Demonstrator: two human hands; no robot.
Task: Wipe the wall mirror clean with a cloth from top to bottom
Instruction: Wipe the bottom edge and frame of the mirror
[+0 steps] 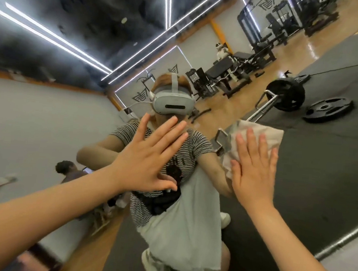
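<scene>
The wall mirror (48, 127) fills almost the whole view and reflects a gym and a person with a headset. My right hand (253, 171) lies flat with straight fingers on a whitish cloth (264, 136) and presses it against the glass at the right of centre. The cloth sticks out above and to the left of the fingers. My left hand (149, 154) is spread flat, fingers straight, against the mirror at the centre, over the reflected person's chest and chin. It holds nothing.
The mirror's lower edge, a metal strip (343, 237), runs diagonally at the bottom right. Reflected in the glass are a barbell with weight plates, benches and machines, a seated person at the left, and a pale towel hanging from the reflected person's waist.
</scene>
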